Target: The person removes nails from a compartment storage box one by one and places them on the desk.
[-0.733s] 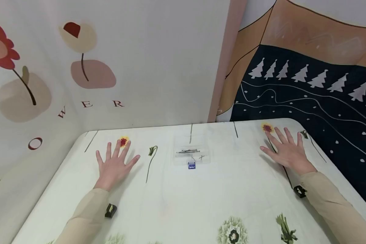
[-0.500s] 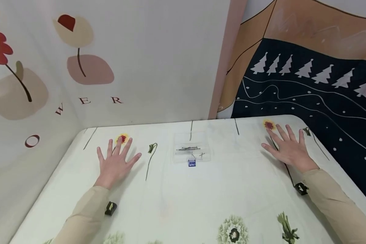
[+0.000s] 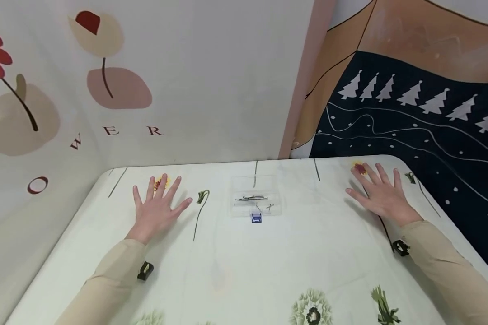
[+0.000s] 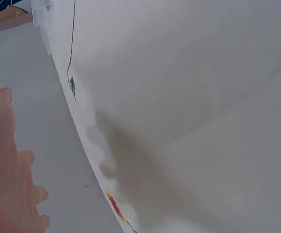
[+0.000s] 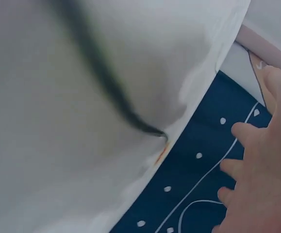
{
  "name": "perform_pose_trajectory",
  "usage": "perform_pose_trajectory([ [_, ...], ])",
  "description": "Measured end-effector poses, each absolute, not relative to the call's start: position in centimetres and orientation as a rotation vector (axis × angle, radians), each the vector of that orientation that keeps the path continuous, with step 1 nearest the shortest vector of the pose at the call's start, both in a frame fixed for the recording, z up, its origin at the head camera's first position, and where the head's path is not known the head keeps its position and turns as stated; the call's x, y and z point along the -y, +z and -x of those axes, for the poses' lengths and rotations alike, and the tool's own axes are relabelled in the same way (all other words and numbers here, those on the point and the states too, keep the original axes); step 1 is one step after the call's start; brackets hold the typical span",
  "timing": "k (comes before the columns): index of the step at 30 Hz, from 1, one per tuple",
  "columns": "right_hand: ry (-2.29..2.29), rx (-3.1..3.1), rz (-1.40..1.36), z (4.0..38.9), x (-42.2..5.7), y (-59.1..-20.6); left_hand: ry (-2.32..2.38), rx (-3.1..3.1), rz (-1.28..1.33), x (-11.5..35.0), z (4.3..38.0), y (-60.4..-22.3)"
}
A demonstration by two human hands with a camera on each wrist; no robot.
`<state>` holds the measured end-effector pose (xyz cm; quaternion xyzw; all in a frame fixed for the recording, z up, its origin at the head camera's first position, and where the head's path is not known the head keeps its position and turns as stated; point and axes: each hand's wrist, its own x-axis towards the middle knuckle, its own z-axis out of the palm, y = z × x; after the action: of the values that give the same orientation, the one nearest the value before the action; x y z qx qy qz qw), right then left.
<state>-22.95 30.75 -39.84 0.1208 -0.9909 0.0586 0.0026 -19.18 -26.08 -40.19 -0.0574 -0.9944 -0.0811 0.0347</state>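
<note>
Fingers of the left hand (image 3: 156, 214) and right hand (image 3: 385, 201) spread apart over a white flower-printed tablecloth (image 3: 264, 259). Pale floral fabric (image 3: 211, 85) hangs behind, navy tree-printed fabric (image 3: 410, 122) rightward. A clear plastic box (image 3: 244, 209) holding slim metal pieces (image 3: 252, 197) lies between the hands, well apart from the fingertips.
</note>
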Motion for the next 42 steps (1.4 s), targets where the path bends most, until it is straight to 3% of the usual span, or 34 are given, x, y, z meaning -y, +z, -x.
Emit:
perform_pose_trajectory([
  [7,0.276,3.076,-0.583,23.9,-29.0,-39.1,-0.214,3.105,0.344,24.3,19.9,-40.5],
  [18,0.216,2.919,-1.098,25.4,-21.9,-40.7,-0.141,3.071,0.699,19.4,21.0,-41.4],
  [35,0.323,2.822,-1.340,27.1,-16.6,-41.7,-0.283,3.157,0.775,16.6,22.9,-42.3],
  [42,0.600,2.824,-1.330,28.2,-15.2,-41.9,-0.318,3.172,0.778,16.7,23.1,-42.6],
])
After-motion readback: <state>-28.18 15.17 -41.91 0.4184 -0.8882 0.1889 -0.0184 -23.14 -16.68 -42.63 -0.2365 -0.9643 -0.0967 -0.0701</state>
